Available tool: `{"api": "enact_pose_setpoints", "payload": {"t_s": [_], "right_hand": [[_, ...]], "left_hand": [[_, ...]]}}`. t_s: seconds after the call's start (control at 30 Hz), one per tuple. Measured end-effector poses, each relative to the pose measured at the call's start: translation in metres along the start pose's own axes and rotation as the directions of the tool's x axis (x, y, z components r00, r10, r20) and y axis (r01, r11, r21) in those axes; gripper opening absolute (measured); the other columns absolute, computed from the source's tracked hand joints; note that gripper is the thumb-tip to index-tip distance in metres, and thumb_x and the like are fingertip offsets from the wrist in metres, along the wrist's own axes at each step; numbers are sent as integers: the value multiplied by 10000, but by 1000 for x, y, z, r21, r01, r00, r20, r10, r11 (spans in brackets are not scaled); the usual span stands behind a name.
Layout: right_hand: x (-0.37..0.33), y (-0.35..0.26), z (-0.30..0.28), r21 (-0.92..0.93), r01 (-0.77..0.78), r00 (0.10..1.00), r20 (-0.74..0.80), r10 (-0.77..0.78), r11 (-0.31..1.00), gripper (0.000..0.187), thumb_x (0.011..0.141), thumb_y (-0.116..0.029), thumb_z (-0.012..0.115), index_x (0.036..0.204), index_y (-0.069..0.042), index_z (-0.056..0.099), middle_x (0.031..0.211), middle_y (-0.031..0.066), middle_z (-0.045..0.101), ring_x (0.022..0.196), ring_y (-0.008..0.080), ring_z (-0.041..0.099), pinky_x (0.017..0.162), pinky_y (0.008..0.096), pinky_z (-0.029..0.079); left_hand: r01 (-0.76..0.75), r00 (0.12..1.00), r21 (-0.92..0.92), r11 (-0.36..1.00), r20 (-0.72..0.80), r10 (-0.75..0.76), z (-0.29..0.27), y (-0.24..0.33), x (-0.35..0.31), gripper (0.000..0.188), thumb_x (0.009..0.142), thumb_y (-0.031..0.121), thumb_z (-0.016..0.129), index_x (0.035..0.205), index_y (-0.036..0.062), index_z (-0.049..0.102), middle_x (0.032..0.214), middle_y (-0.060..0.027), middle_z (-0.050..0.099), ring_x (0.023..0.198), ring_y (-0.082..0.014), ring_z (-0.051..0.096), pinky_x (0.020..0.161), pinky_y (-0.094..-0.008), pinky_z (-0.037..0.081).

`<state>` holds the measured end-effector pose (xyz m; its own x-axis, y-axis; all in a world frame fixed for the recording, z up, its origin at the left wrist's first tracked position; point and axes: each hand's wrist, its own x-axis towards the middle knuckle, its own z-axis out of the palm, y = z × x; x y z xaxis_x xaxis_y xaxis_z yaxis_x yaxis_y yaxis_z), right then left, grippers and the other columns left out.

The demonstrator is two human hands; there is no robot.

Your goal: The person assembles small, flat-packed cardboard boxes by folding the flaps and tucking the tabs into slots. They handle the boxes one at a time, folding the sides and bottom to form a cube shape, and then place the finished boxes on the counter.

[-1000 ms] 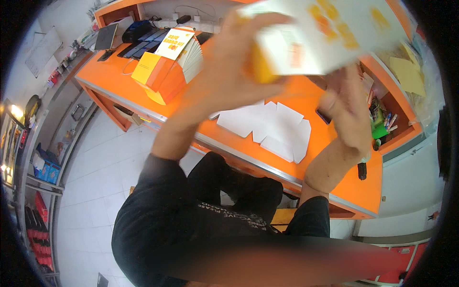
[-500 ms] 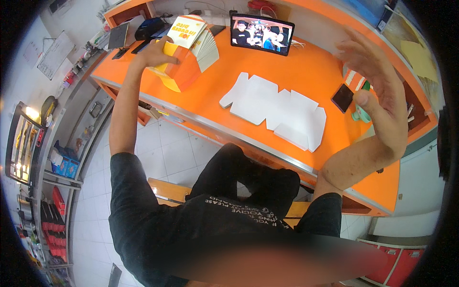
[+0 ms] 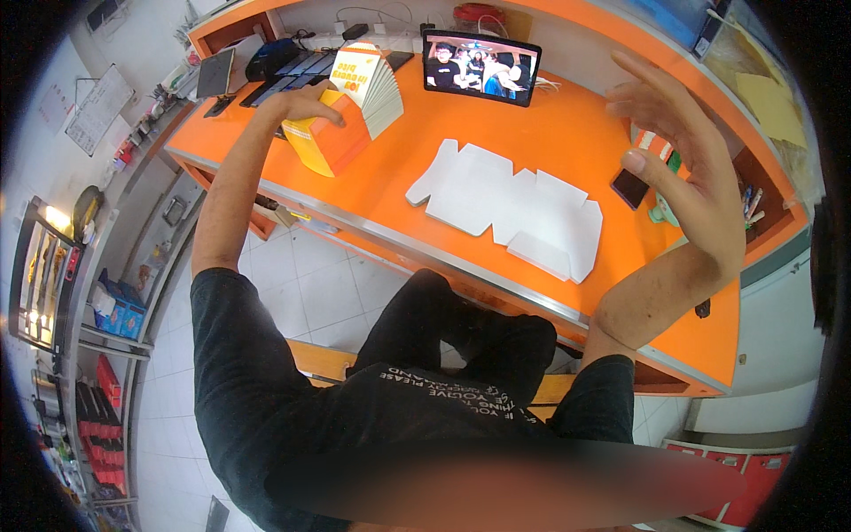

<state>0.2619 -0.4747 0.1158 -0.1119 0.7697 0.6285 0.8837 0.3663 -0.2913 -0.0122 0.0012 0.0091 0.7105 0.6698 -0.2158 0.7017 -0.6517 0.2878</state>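
My left hand (image 3: 304, 105) reaches out to the far left of the orange counter (image 3: 496, 124) and rests on top of an orange and yellow folded box (image 3: 330, 142). A stack of flat printed cartons (image 3: 370, 78) leans upright right behind that box. A white flat unfolded carton blank (image 3: 510, 208) lies in the middle of the counter. My right hand (image 3: 678, 151) is raised above the counter's right side, fingers spread, holding nothing.
A tablet (image 3: 481, 66) showing a video stands at the back of the counter. A dark phone (image 3: 630, 188) lies by my right hand, near an orange striped item (image 3: 653, 142). Dark devices (image 3: 275, 60) sit at the back left. Tiled floor (image 3: 301, 284) lies below.
The white and yellow box held up in both hands a second ago is gone from view. My left hand went out to the orange box at the left, and my right hand stayed raised and spread.
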Motion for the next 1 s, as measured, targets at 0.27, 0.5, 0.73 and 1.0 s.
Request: {"api": "enact_pose_setpoints", "payload": {"t_s": [0.27, 0.5, 0.73, 1.0], "right_hand": [[-1, 10, 2, -60, -17, 1000, 10, 18, 998, 606, 848, -258, 717, 1408, -107, 541, 1271, 146, 650, 1177, 267, 632, 1067, 494, 468], [-8, 4, -8, 119, 2, 999, 45, -7, 993, 566, 861, -135, 715, 1395, -68, 537, 1220, 131, 657, 1125, 236, 639, 1026, 405, 488], [-35, 100, 78, -305, -529, 714, 344, 609, 792, 854, 750, -402, 821, 1409, 26, 488, 1319, 228, 601, 1276, 330, 552, 1094, 395, 415], [-83, 136, 113, -257, -699, 556, 390, 734, 667, 922, 643, -464, 856, 1356, 6, 510, 1316, 246, 562, 1241, 375, 544, 1099, 409, 398]], "left_hand": [[-47, 997, -42, 998, -61, 44, 8, -13, 31, 1101, 563, 665, 744, 1422, 45, 442, 1344, -221, 572, 1225, -341, 560, 1010, -436, 421], [-60, 979, -79, 995, -201, 43, 24, -21, 33, 1015, 657, 759, 632, 1387, 62, 520, 1367, -218, 572, 1266, -348, 540, 1045, -419, 396], [-130, 963, -126, 984, -250, 95, 19, -46, -9, 919, 697, 730, 653, 1318, 56, 586, 1287, -183, 637, 1215, -317, 578, 1028, -389, 415], [-223, 849, -222, 949, -523, 77, 33, -63, -3, 790, 765, 688, 666, 1231, 51, 638, 1201, -200, 657, 1166, -335, 598, 987, -399, 448]]}}
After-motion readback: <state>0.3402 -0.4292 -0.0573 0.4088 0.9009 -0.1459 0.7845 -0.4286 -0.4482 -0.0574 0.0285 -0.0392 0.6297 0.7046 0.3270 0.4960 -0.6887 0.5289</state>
